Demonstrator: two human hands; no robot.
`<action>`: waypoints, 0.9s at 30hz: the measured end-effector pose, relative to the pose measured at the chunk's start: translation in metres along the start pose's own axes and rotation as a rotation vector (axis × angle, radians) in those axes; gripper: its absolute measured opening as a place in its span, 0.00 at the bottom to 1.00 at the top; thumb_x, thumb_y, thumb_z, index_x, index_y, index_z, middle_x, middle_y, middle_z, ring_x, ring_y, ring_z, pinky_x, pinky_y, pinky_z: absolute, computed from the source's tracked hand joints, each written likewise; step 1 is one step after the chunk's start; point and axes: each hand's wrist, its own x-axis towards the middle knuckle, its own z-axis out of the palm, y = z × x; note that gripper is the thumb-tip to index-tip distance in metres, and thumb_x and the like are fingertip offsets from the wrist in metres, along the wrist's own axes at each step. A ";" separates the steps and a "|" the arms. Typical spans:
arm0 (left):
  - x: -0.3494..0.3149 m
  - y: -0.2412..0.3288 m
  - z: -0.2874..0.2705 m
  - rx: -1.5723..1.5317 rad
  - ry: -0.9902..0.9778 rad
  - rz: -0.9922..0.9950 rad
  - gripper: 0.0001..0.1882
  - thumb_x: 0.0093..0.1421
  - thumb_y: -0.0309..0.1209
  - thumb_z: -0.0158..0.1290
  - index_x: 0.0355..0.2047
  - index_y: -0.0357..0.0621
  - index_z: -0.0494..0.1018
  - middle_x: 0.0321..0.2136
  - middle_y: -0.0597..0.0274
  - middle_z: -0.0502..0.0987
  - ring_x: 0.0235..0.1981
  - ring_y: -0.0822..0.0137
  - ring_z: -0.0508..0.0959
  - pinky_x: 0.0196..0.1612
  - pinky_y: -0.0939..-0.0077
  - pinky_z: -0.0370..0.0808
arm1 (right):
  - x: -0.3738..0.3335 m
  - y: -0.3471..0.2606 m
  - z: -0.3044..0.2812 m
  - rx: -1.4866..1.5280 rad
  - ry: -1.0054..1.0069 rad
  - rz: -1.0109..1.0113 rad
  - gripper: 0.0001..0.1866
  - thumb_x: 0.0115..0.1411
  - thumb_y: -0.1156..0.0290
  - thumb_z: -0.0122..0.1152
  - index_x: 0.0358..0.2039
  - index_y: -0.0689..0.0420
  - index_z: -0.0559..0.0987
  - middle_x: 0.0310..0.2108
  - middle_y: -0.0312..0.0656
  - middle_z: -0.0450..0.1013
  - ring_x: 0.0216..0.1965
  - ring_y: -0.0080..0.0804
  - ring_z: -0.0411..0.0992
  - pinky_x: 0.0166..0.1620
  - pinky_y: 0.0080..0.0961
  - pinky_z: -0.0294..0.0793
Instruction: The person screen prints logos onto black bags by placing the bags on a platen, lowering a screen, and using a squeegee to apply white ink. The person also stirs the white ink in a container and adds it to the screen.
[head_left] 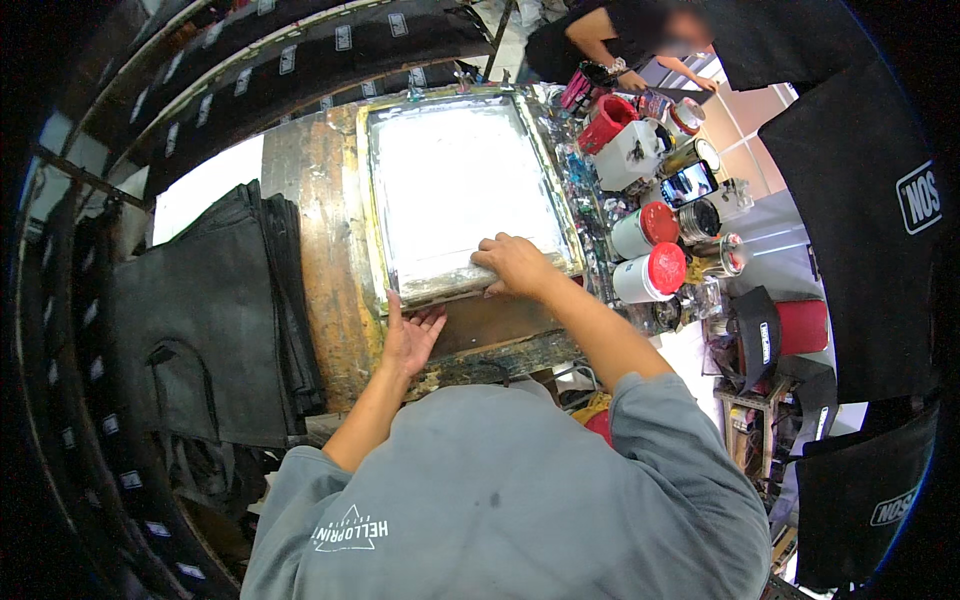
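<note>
The hands are observed apart. The near edge of a screen frame (435,287), located ahead of both hands, is gripped by the right hand (518,268). The left hand (408,345) is held open at its near-left corner; load there cannot be determined. Black bags (205,310) are stacked left of the left hand.

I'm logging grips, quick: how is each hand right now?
Left hand: open, palm up, by the screen frame; contact unclear.
Right hand: closed on the screen frame's near edge.
</note>
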 end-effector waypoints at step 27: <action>-0.009 -0.004 0.005 0.077 0.164 0.078 0.56 0.68 0.70 0.40 0.73 0.32 0.36 0.67 0.34 0.53 0.68 0.46 0.63 0.72 0.51 0.65 | 0.097 0.139 -0.108 0.139 0.384 0.339 0.25 0.57 0.55 0.71 0.50 0.57 0.80 0.39 0.58 0.81 0.43 0.61 0.79 0.47 0.50 0.78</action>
